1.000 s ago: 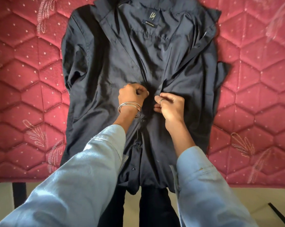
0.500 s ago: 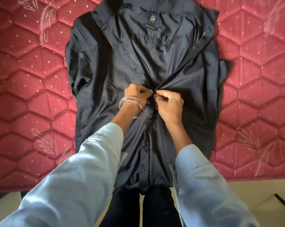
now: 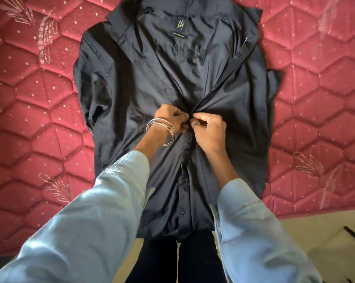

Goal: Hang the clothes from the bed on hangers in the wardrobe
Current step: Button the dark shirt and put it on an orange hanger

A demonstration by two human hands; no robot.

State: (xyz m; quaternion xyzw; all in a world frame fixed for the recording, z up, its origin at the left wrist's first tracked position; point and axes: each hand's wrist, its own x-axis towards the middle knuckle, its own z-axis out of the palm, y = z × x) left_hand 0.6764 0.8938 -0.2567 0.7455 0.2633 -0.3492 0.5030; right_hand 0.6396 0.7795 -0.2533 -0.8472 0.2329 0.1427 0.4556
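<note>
Head view: the red quilted bed (image 3: 29, 123) fills most of the frame, its cover stitched in hexagons, with pale floor (image 3: 295, 231) showing along its near edge. A dark shirt (image 3: 131, 82) lies flat on the bed, collar away from the person and hem hanging just over the near edge. Both hands meet at the shirt's front opening, about halfway up the placket. Above that pinch the two front panels lie spread apart, exposing the inside back and a neck label (image 3: 180, 27); below it the front is closed, with small dark buttons (image 3: 183, 213) running down toward the hem. The light blue sleeves (image 3: 103, 211) reach in from the bottom corners. The left hand (image 3: 169, 120) is closed in a tight pinch on the left edge of the opening, and the right hand (image 3: 208, 130) is closed the same way on the right edge, fingertips of both touching. Silver bangles (image 3: 162, 129) circle the left wrist just behind the grip, and a ring (image 3: 196, 125) sits on a right finger.
</note>
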